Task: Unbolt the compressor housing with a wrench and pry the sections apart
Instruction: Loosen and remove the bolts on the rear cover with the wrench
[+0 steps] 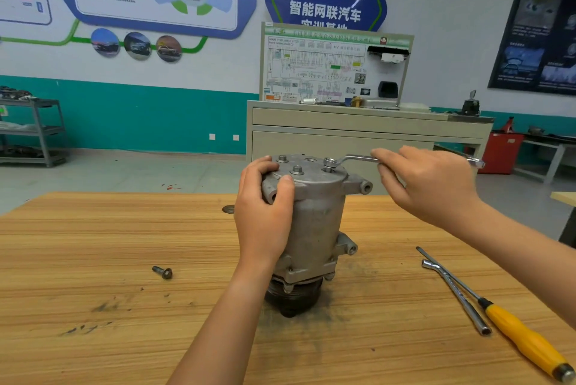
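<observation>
Compressor (314,222) upright near middle of counter (124,244), black pulley end down, flat cover up. Far counter edge close behind it; right edge out past the tools. Open wood to the left, holding only one loose bolt (162,272), well apart from the compressor.

Left hand (265,213) reaching up from below, fingers wrapped round the upper housing, thumb pressed on the shoulder by the cover rim. Right hand (427,188) coming in from the right at cover height, fingers curled over the wrench (352,160) handle, gripping it mid-length. Wrench roughly level, ring end seated on the cover's right side, far end poking out past the hand.

Counts: two hands, one compressor, two bare bolt heads (297,170) on the cover. Tools three: wrench in hand, plus bent socket wrench (458,297) and yellow-handled screwdriver (523,338) lying crossed, right of the compressor.
</observation>
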The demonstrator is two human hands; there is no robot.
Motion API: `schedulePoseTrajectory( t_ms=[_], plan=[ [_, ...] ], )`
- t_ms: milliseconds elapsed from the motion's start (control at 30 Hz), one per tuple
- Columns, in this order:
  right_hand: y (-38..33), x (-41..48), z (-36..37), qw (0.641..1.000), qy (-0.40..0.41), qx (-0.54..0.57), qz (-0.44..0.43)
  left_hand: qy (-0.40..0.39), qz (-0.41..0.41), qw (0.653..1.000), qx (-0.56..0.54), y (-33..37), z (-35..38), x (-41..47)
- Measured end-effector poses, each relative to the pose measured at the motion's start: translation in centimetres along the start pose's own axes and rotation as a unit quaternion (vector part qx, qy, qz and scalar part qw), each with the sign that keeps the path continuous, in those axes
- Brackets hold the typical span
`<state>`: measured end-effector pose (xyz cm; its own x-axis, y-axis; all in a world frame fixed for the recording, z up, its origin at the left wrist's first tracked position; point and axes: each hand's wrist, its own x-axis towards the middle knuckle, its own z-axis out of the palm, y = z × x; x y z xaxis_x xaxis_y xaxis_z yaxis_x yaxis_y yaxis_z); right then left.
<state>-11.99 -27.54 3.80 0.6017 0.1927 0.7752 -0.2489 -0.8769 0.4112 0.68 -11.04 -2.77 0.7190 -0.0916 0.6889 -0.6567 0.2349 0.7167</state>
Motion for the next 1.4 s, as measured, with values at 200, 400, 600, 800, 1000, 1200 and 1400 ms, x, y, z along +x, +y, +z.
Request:
schedulePoseTrajectory(
  t_ms=[200, 400, 600, 800, 1000, 1200, 1400],
  plan=[
    [1.0, 3.2, 5.7, 0.994, -0.004, 0.111, 0.014, -0.014, -0.044, 0.997, -0.056, -0.9, -1.2, 1.5],
    [-0.3, 9.3, 8.8, 0.980, -0.151, 0.124, -0.031, -0.043, -0.067, 0.994, -0.081, -1.3, -1.7, 2.2],
    [1.5, 9.0, 4.9, 0.896, 0.092, 0.307, 0.307, -0.044, -0.076, 0.992, -0.089, -1.5, -1.9, 2.1],
    [0.9, 4.5, -3.6, 0.960, -0.212, 0.118, 0.142, -0.024, -0.057, 0.997, -0.047, -1.0, -1.2, 1.4],
    [-1.4, 2.6, -5.6, 0.956, -0.272, -0.078, 0.080, 0.006, -0.014, 1.000, 0.013, -0.1, -0.3, 0.2],
    [-2.9, 3.9, -5.2, 0.939, -0.312, -0.130, 0.063, 0.013, -0.013, 1.000, 0.017, 0.1, -0.1, 0.0],
    [-5.6, 3.5, -6.2, 0.917, -0.323, -0.233, -0.007, 0.002, -0.013, 1.000, 0.023, -0.2, -0.4, 0.2]
  ],
)
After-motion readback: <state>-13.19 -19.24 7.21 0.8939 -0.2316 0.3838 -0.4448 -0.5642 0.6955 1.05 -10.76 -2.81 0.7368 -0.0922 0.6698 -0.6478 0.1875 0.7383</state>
